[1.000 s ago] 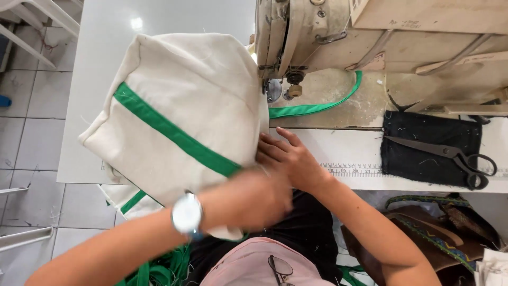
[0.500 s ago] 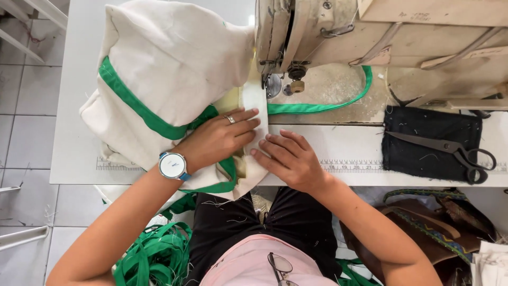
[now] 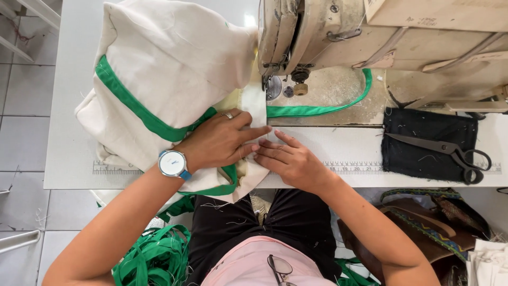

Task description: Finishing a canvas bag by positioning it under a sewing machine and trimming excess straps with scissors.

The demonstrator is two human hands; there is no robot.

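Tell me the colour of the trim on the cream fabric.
Green trim, clearest in the head view.

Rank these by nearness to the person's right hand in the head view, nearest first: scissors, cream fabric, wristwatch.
From the right hand:
1. Cream fabric, touching its fingertips, to its left.
2. Wristwatch, on the left wrist, further left.
3. Scissors, far right on the black cloth.

Both hands (image 3: 259, 151) press cream fabric (image 3: 174, 79) flat beside the sewing machine (image 3: 338, 32).
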